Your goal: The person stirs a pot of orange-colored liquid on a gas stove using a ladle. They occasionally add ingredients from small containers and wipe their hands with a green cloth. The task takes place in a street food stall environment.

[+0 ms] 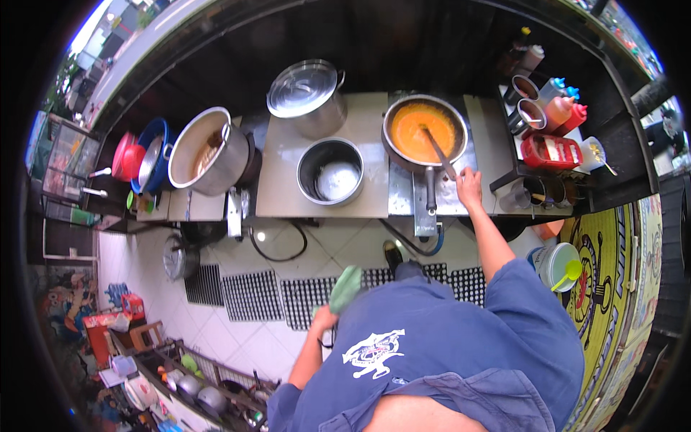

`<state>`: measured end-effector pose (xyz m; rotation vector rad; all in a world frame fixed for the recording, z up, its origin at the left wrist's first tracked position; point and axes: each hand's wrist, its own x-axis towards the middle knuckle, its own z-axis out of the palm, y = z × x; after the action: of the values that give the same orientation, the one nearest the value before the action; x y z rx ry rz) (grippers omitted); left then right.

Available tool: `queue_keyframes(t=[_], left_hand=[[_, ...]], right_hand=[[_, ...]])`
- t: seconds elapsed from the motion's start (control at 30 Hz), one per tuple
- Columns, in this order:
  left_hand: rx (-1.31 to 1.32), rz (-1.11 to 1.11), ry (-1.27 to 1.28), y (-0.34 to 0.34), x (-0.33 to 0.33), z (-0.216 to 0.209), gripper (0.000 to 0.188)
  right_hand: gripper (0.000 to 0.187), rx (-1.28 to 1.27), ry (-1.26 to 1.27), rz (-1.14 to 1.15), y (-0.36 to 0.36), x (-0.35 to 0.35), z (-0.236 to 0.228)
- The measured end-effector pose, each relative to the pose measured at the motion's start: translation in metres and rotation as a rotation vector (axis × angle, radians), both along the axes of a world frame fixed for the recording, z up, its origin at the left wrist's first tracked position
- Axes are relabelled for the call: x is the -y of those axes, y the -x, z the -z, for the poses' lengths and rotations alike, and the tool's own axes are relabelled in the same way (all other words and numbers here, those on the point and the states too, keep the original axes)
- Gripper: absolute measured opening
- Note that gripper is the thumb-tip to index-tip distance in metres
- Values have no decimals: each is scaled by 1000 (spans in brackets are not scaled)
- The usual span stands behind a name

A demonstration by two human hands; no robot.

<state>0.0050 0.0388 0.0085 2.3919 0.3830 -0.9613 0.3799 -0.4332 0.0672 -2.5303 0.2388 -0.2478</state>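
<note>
My right hand point(470, 189) is closed around the handle of a dark spatula point(440, 155). The spatula's far end dips into orange sauce point(410, 128) in a frying pan point(389, 150), which sits on the stove with its black handle toward me. Down at my left side, my left hand point(326, 317) grips a green cloth point(347, 289), away from the counter. Left of the pan stands an uncovered pot point(305, 175) with a dark inner wall. Behind that pot is a tall steel pot point(322, 119) with a metal lid on top.
A large pot point(229, 169) stands on the left, beside blue and red basins point(155, 129). Squeeze bottles point(558, 111) and a red container point(540, 153) fill the right shelf. Below it stands a bucket point(568, 253) with a green ladle point(573, 270). Black mats point(252, 295) line the floor.
</note>
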Motion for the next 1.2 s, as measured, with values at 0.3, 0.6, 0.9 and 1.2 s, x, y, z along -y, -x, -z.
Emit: queue_keyframes(t=[0.3, 0.6, 0.9, 1.2], left_hand=[[0, -186, 61, -83, 33, -42, 40], [45, -493, 219, -109, 28, -46, 33], [114, -818, 409, -87, -6, -13, 23], [133, -615, 232, -75, -35, -1, 22]], right_hand=[[34, -268, -12, -87, -39, -9, -5], [55, -439, 109, -255, -59, 3, -28], [37, -219, -17, -329, -38, 41, -122], [36, -317, 2, -213, -45, -52, -98]])
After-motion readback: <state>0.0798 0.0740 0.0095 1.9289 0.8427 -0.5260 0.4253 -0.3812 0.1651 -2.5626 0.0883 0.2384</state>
